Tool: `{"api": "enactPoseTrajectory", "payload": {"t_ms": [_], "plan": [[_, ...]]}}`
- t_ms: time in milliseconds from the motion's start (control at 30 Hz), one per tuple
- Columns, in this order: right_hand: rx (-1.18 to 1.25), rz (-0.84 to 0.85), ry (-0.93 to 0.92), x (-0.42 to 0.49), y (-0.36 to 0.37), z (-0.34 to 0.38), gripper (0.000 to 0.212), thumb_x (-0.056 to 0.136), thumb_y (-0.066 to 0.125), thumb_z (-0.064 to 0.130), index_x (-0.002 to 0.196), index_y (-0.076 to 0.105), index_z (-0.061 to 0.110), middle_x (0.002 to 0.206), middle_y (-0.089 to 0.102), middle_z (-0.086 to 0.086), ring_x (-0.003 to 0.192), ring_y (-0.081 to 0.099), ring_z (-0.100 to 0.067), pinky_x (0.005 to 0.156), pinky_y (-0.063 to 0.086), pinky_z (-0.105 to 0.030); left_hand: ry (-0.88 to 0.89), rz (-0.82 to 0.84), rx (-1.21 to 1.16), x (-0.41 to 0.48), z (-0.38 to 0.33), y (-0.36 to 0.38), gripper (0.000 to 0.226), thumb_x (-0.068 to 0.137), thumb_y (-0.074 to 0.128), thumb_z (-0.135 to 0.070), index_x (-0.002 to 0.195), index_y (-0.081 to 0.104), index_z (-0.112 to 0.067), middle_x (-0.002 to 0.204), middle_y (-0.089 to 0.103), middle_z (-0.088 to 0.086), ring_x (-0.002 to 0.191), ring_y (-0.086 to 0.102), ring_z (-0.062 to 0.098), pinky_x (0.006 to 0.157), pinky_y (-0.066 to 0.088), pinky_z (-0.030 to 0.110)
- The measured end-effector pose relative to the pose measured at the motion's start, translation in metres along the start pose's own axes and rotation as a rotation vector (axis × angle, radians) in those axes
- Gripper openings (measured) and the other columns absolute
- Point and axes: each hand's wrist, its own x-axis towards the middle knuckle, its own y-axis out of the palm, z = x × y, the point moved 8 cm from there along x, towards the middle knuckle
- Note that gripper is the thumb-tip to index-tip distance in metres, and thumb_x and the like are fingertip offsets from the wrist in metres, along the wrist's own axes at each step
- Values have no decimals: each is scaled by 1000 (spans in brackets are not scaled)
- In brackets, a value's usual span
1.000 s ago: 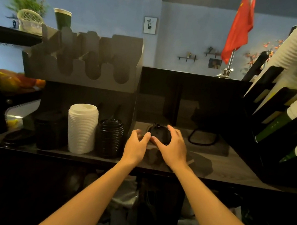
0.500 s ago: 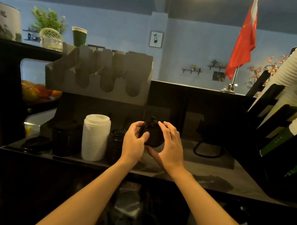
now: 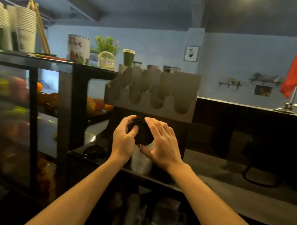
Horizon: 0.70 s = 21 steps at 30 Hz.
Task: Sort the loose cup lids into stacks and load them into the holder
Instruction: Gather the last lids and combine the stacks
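Both hands meet in mid-air: the left hand (image 3: 123,141) curls its fingers round a small stack of black lids (image 3: 141,135), and the right hand (image 3: 162,146) grasps it from the right, thumb beneath. The black lids sit just below the holder (image 3: 152,93) with its scooped slots, directly above a white lid stack (image 3: 140,161) on the worktop (image 3: 229,181). A loose black lid (image 3: 93,151) lies to the left.

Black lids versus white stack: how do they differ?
The black lids are dark and held up between the left hand and right hand; the white stack is pale and stands on the counter. The black lids make a short bunch; the white stack looks taller. Both are round, stacked pieces.
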Motion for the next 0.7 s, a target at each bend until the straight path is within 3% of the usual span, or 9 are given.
{"api": "enactPoseTrajectory", "payload": {"t_ms": [67,133,233,433,700], "plan": [[-7,9,6,11,14,11,82,80,75,48,147,42,14,142,52,-3,129,48,-20,107,44,-38,-9,2,54,10,7,-21,37,101,58,-14,135,55,-29,130,61,-6,124,57,13,99,53,32],[-20,18,28,22,26,19,81,82,72,55,145,45,13,139,55,-4,126,50,-20,104,45,-36,-17,3,116,17,13,-40,46,101,58,-15,144,49,-25,140,55,-7,131,50,10,106,45,29],[7,82,96,37,46,24,78,83,69,58,144,47,15,139,54,-1,127,50,-18,105,41,-32,-16,-36,202,23,21,-64,46,100,60,-17,145,50,-19,143,53,-3,132,48,11,104,40,25],[-58,299,128,57,82,24,83,85,58,68,151,36,23,142,55,2,127,52,-18,107,39,-33,-73,-26,239,33,55,-83,41,102,58,-17,143,52,-18,142,54,-3,130,47,7,103,39,23],[-403,488,99,67,105,16,77,88,28,81,118,66,22,110,70,1,109,58,-19,102,35,-39,-151,10,243,40,86,-73,33,105,50,-22,137,54,-21,134,56,-8,126,50,9,94,40,17]]}}
